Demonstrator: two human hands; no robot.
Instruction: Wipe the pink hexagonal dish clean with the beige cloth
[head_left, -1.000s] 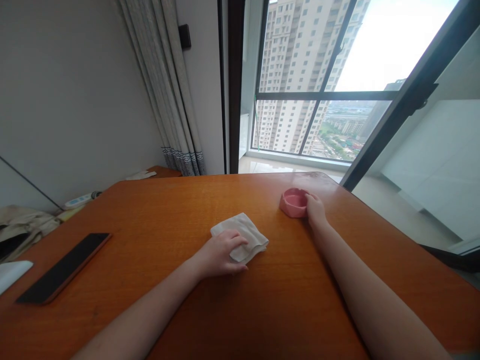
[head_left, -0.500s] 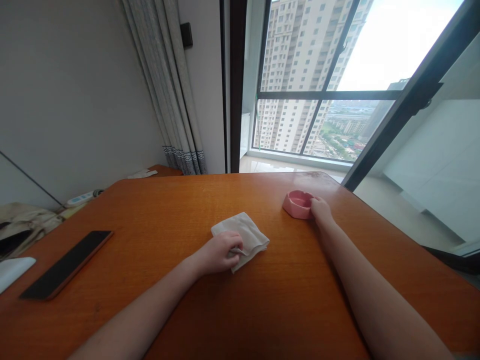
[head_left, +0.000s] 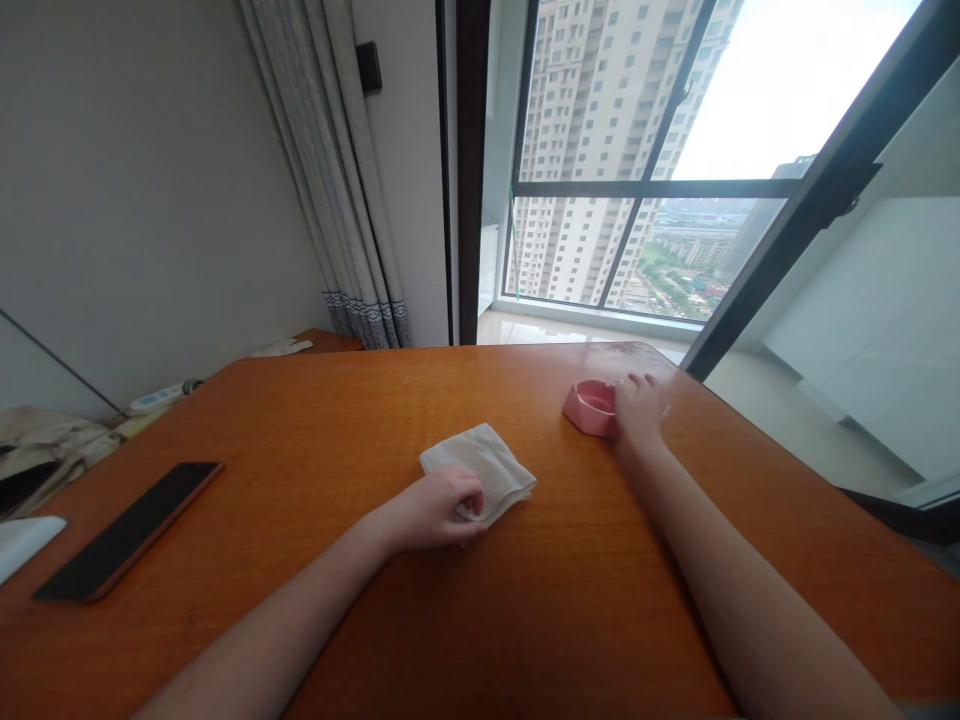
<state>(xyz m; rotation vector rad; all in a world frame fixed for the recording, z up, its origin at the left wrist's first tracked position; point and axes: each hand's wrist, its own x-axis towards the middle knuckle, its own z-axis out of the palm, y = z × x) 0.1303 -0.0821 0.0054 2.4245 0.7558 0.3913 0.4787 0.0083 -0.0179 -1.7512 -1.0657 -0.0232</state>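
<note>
A folded white cloth [head_left: 491, 468] lies on the wooden table [head_left: 360, 420], a little left of the pink ashtray. My left hand [head_left: 442, 507] is at the cloth's near-left edge, its fingers curled closed around that edge. The pink ashtray [head_left: 591, 408], angular with notches in its rim, sits upright toward the far right of the table. Against its right side is my right hand [head_left: 637, 405], with the fingers raised and apart; it hides part of the ashtray's right wall. Whether the right hand still touches the ashtray I cannot tell.
A long black flat pad [head_left: 127, 532] rests at the table's left side, with a white object [head_left: 28, 545] beyond it at the left edge. A power strip [head_left: 156, 398] and crumpled fabric [head_left: 45, 445] are past that edge. A grey curtain [head_left: 330, 180] hangs behind.
My right hand has let its grip on the ashtray go, its fingers lifting and spreading. The raised fold of cloth at my left hand has flattened. The ashtray has stayed in place.
</note>
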